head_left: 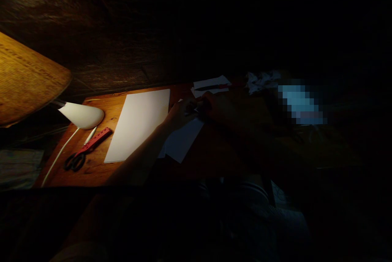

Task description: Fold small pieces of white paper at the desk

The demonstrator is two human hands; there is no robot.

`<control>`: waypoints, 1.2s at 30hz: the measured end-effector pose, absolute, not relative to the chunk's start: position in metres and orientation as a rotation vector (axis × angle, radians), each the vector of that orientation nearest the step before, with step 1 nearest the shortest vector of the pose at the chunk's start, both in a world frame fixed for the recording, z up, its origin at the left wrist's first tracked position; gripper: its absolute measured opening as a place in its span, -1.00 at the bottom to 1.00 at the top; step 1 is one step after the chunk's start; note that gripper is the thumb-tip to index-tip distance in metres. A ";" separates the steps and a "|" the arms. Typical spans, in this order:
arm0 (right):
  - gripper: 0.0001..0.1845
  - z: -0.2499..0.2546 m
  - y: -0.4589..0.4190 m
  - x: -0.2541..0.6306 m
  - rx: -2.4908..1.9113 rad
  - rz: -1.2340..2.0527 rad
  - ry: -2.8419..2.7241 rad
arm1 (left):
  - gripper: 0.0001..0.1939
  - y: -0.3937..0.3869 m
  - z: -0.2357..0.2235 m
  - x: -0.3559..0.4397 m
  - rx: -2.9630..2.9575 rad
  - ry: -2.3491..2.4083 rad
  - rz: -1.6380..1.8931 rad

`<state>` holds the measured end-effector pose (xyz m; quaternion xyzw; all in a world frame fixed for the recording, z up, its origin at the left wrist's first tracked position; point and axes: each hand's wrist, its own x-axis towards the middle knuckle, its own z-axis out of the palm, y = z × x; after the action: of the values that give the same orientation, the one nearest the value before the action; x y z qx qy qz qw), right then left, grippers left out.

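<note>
The scene is very dark, lit only by a small lamp at the left. My left hand reaches across a wooden table and rests on a small sheet of white paper. My right hand sits close beside it in shadow, fingers curled near a small object I cannot make out. A large white sheet lies just left of my left forearm. The fingers of both hands are too dark to read.
A white lamp head with its cable shines at the table's left. Red-handled scissors and a pen lie beside it. Farther back lie a paper with a dark pen and crumpled paper. A woven shade hangs at far left.
</note>
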<state>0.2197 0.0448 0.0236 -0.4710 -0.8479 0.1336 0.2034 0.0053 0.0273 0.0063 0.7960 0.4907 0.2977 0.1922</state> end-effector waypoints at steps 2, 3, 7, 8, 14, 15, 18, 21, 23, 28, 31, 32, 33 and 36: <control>-0.68 0.022 0.045 0.218 -1.345 0.372 -2.334 | -0.55 0.027 0.006 0.005 2.211 1.353 0.833; -0.69 0.022 0.045 0.218 -1.357 0.371 -2.321 | -0.51 0.028 0.006 0.005 2.208 1.344 0.824; -0.67 0.020 0.046 0.215 -1.379 0.431 -2.260 | -0.48 0.031 0.001 0.004 2.225 1.344 0.823; -0.64 0.019 0.046 0.215 -1.375 0.473 -2.230 | -0.49 0.032 0.000 0.004 2.230 1.344 0.827; -0.62 0.010 0.048 0.214 -1.290 0.636 -2.091 | -0.53 0.033 0.001 0.004 2.263 1.331 0.805; -0.62 0.009 0.049 0.214 -1.300 0.633 -2.076 | -0.54 0.033 0.002 0.004 2.265 1.329 0.795; -0.62 0.009 0.049 0.212 -1.362 0.597 -2.055 | -0.54 0.033 0.004 0.004 2.271 1.327 0.786; -0.71 0.010 0.050 0.210 -1.437 0.520 -2.085 | -0.53 0.032 0.004 0.005 2.268 1.336 0.779; -0.73 0.011 0.050 0.210 -1.482 0.484 -2.091 | -0.52 0.032 0.005 0.005 2.266 1.342 0.764; -0.67 0.008 0.053 0.213 -1.413 0.584 -2.033 | -0.54 0.032 0.005 0.005 2.276 1.335 0.767; -0.69 0.010 0.057 0.218 -1.347 0.691 -2.068 | -0.55 0.032 0.005 0.006 2.281 1.339 0.756; -0.70 0.012 0.058 0.220 -1.329 0.727 -2.097 | -0.55 0.032 0.006 0.006 2.285 1.345 0.752; -0.71 0.014 0.059 0.222 -1.312 0.754 -2.119 | -0.56 0.032 0.006 0.006 2.288 1.352 0.750; -0.77 0.021 0.059 0.228 -1.263 0.775 -2.187 | -0.56 0.031 0.007 0.006 2.297 1.368 0.740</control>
<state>0.2277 0.0586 0.0210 -0.4633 -0.8022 0.2842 0.2471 0.0060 0.0310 0.0067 0.8141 0.4847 0.2624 0.1828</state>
